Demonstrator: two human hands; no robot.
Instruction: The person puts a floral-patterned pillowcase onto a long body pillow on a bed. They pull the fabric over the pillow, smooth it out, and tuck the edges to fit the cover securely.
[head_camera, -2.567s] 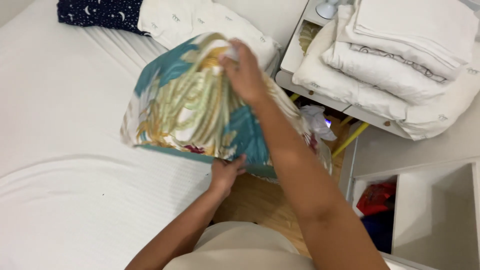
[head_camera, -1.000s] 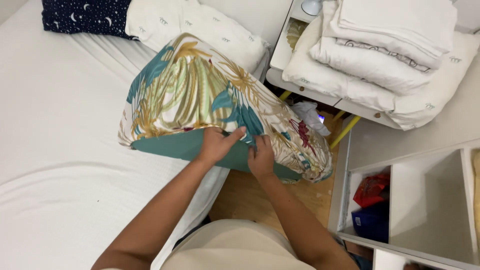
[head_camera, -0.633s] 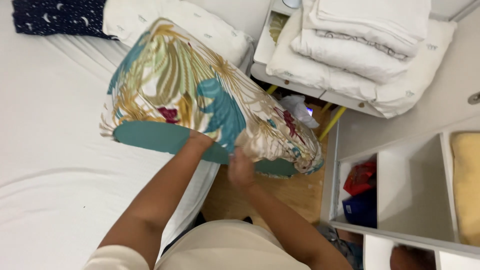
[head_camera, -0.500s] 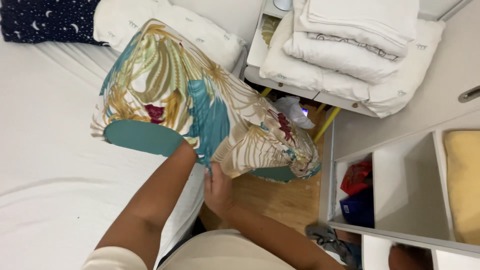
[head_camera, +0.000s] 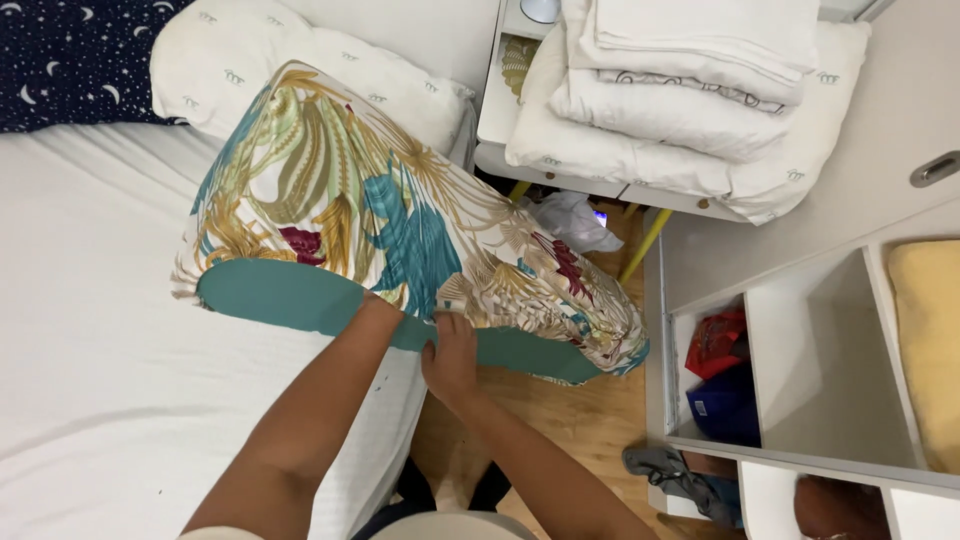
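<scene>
Pillow (head_camera: 400, 230) lower, flatter; left hand (head_camera: 375, 305) inside cover, right hand (head_camera: 452, 355) gripping edge.

**Pillow swung across bed edge; both hands now at its open end**

2.6 s ago: right hand (head_camera: 452, 352) was up at the far top of the leaf-print pillow (head_camera: 400, 220), left hand (head_camera: 372, 305) at its near edge. Now the right hand grips the teal opening of the cover (head_camera: 300, 300), and the left is tucked inside that opening. The pillow has tilted and now overhangs the bed's (head_camera: 100, 400) right edge, above the wooden floor (head_camera: 590, 420).
</scene>
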